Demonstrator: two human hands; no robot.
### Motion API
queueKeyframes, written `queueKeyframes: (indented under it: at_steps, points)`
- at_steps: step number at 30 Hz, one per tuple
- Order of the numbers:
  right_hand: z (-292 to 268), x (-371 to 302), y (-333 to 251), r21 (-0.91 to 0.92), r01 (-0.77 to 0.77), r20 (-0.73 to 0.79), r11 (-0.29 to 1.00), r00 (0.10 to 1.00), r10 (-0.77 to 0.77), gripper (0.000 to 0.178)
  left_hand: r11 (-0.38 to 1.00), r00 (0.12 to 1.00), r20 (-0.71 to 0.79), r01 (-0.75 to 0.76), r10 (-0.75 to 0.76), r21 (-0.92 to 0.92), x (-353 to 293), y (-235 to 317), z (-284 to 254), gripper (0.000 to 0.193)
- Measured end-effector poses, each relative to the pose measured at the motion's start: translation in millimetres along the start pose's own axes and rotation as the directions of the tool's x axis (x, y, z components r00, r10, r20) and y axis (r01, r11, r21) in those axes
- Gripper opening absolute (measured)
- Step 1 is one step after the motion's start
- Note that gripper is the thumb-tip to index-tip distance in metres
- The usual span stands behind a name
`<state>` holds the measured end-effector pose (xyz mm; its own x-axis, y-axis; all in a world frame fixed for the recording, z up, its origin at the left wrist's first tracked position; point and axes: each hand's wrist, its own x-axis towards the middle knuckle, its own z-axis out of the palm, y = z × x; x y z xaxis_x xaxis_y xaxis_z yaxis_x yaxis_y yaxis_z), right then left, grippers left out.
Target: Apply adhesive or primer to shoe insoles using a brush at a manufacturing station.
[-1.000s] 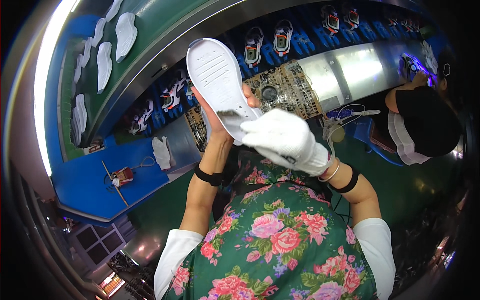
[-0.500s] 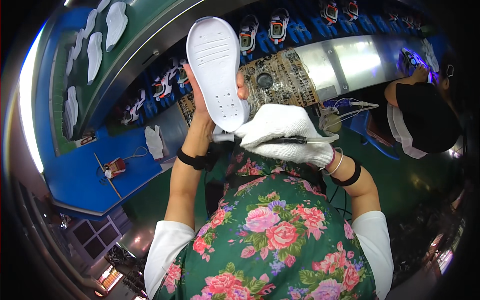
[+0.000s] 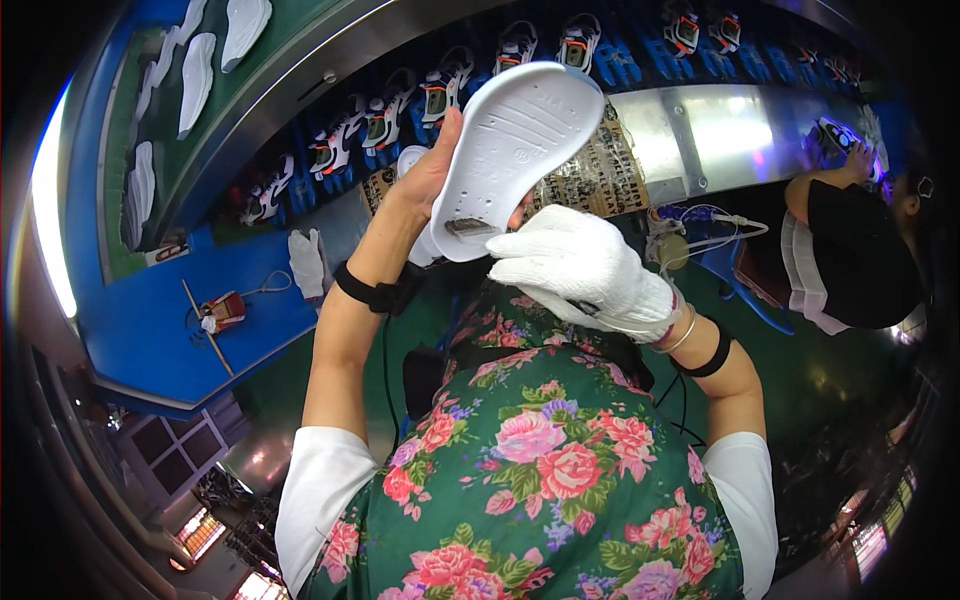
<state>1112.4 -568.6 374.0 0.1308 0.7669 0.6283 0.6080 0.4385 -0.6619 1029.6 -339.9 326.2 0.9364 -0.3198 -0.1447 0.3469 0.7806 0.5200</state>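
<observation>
My bare left hand [image 3: 428, 178] grips a white shoe sole [image 3: 520, 130], tilted with its wide end up and to the right. The sole's inner face shows ridged lines, and a dark patch marks its narrow heel end. Behind it, partly hidden, is another white sole-like piece [image 3: 411, 158]. My right hand [image 3: 580, 262], in a white knit glove, is closed beside the heel end, its fingertips close to the sole's edge. A slim black-handled tool [image 3: 587, 306] is in that hand, mostly covered by the glove.
Ahead runs a line of shoes [image 3: 385, 115] on blue holders. Brown patterned cardboard [image 3: 605, 175] lies on the metal ledge [image 3: 690, 130]. White soles [image 3: 197, 85] rest on the upper left shelf. A blue table [image 3: 150, 345] is at left; a co-worker [image 3: 850, 250] sits at right.
The sole has tipped rightward and its heel has moved left, with the dark patch now showing. My right hand has turned, hiding more of the tool. The shoes on the line have shifted.
</observation>
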Motion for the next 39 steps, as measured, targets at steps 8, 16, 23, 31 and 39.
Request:
queueKeyframes:
  at_steps: [8,16,23,31,39]
  points:
    - [-21.9,-12.3,-2.2,0.513,-0.490,-0.130,0.705,0.767,0.628,0.016,0.984,0.965,-0.189,-0.178,0.181,0.031,12.7,-16.2,11.6,0.101]
    - [-42.3,-6.1,16.1,0.095,-0.360,-0.289,0.928,0.882,0.372,0.021,0.951,0.823,-0.479,-0.285,0.305,0.117,13.1,-70.0,28.2,0.050]
    - [-40.2,-14.0,-0.9,0.065,-0.297,-0.246,0.953,0.921,0.303,0.019,0.727,0.881,-0.462,-0.384,0.104,-0.570,-5.4,-70.7,27.1,0.052]
    - [-56.1,-1.5,-5.1,0.116,-0.335,-0.367,0.935,0.860,0.353,0.020,0.786,0.863,-0.402,-0.467,0.305,-0.405,13.5,-73.3,48.5,0.078]
    - [-65.7,20.9,1.1,-0.089,-0.236,-0.440,0.968,0.881,0.175,0.024,0.601,0.943,-0.140,-0.303,0.303,-0.739,38.5,-71.8,82.6,0.082]
